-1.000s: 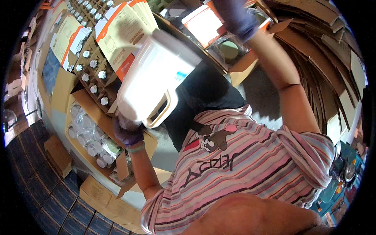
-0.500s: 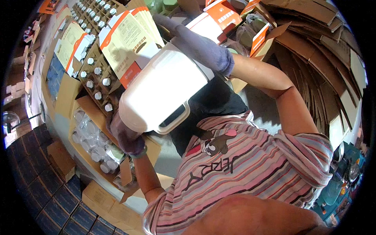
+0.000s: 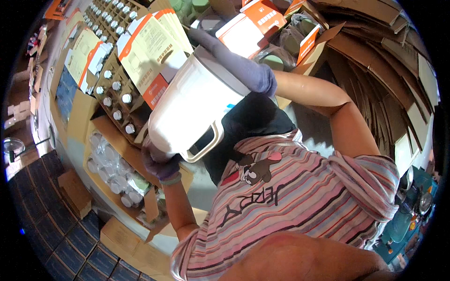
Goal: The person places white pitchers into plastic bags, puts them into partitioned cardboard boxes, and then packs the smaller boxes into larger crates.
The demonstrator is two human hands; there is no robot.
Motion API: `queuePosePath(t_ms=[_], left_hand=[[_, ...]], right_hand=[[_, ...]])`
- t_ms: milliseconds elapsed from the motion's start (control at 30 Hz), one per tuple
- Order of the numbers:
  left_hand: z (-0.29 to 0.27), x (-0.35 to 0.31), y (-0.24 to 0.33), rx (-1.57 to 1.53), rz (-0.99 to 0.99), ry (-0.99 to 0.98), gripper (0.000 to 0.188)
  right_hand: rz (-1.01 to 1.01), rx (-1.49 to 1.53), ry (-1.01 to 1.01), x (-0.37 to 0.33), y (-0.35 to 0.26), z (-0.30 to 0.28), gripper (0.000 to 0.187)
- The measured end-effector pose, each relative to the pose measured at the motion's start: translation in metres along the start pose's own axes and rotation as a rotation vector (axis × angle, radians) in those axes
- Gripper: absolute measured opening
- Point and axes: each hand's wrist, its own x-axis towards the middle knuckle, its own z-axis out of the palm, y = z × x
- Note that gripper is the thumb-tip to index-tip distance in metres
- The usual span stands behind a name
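Observation:
A white plastic jug (image 3: 187,103) with a loop handle is held on its side in front of my chest, between both gloved hands. My left hand (image 3: 159,161) grips its rounded base end, with the fingers partly hidden beneath it. At the opposite, wider end, my right hand (image 3: 234,63) lies along the rim with its fingers stretched across it. The handle (image 3: 208,143) points toward my body, and no hand is on it. A small blue mark (image 3: 230,107) shows on the jug's side near the wide end. Grey-purple knit gloves cover both hands.
Beyond the jug stand flat printed cartons (image 3: 150,51) and a divided box of white-capped bottles (image 3: 117,85). A carton of bagged round white pieces (image 3: 110,159) sits at left. Orange-and-white boxes (image 3: 253,28) lie at the far side, stacked flattened cardboard (image 3: 375,79) at right.
The jug has turned slightly, so more of its side and a blue mark show. Its base end and my left hand have shifted a little right; my right hand stays at the rim.

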Motion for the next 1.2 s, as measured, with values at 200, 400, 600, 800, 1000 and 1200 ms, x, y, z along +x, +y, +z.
queuePosePath(t_ms=[200, 400, 600, 800, 1000, 1200], left_hand=[[-0.027, 0.009, 0.001, -0.073, -0.254, 0.080, 0.044], [-0.009, -0.006, -0.005, 0.022, -0.038, 0.015, 0.049], [-0.054, 0.008, 0.009, 0.848, 0.639, -0.230, 0.059], [-0.035, 0.007, 0.030, 0.081, -0.002, -0.276, 0.051], [0.001, -0.003, 0.036, 0.289, 0.198, -0.180, 0.060], [0.014, -0.010, 0.031, 0.414, 0.485, -0.186, 0.059]], right_hand=[[-0.380, -0.175, 0.002, 0.013, -0.001, -0.072, 0.033], [-0.336, -0.438, -0.095, 0.018, 0.008, -0.014, 0.058], [0.030, -0.335, -0.269, 0.012, 0.041, -0.042, 0.089], [-0.585, -0.649, -0.430, -0.034, -0.024, -0.051, 0.114], [-0.666, -0.532, -0.326, -0.032, 0.003, -0.044, 0.104], [-0.333, -0.133, -0.312, -0.035, 0.008, -0.044, 0.105]])
